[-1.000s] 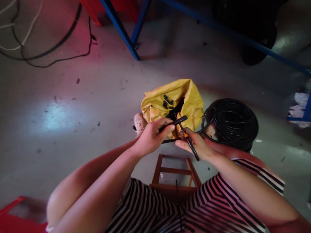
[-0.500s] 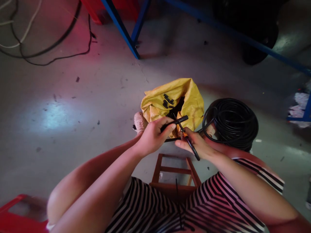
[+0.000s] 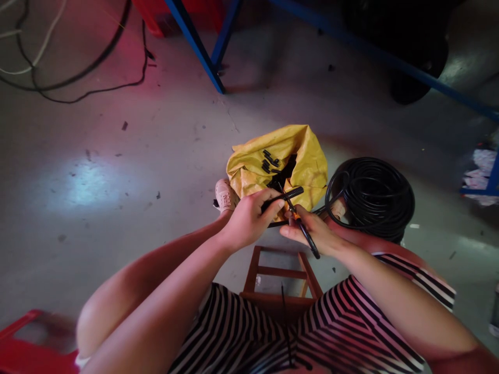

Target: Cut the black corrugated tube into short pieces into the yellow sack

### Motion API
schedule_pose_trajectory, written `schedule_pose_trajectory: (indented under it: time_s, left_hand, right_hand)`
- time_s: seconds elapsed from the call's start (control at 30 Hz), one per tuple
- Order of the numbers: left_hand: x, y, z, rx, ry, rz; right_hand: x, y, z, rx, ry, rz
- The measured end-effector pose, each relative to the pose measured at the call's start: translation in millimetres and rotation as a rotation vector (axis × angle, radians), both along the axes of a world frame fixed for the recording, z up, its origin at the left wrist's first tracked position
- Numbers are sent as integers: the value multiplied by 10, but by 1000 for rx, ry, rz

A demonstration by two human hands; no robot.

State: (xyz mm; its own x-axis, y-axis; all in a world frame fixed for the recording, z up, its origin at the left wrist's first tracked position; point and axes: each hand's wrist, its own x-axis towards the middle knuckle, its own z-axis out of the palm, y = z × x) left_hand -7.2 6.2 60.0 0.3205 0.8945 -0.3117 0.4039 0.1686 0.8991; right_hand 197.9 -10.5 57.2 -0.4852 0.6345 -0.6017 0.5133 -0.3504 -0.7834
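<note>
Left hand (image 3: 251,221): fingers clamped on a black ribbed tube (image 3: 295,193), its end projecting over the yellow sack (image 3: 310,143). Right hand (image 3: 317,231): fingers closed around the cutting tool (image 3: 309,238), blades across the tube. Hazard — the left fingertips lie near the blades; a rolling tube could deflect them into skin. A severed end could miss the sack — its overhang is unsupported.

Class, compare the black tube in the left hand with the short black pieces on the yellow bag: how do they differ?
The black tube is gripped in the left hand, while the short black pieces lie on the yellow bag. The tube shows as one longer length; the pieces are several small bits. The cutting tool in the right hand crosses the tube, not the pieces. Both are black.
</note>
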Motion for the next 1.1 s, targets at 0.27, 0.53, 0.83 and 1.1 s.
schedule_pose_trajectory:
  time_s: [0.27, 0.53, 0.83, 1.1]
  left_hand:
    - [-8, -1, -19, 2, 12, 11]
    - [4, -12, -24, 3, 6, 31]
    - [-3, -13, -28, 35, 48, -20]
    - [-3, -37, -53, 39, 62, -135]
  right_hand:
    - [-6, 19, 26, -1, 24, -21]
    - [9, -12, -19, -4, -48, -10]
    - [-7, 0, 1, -24, -3, -11]
    - [64, -32, -104, -45, -13, 24]
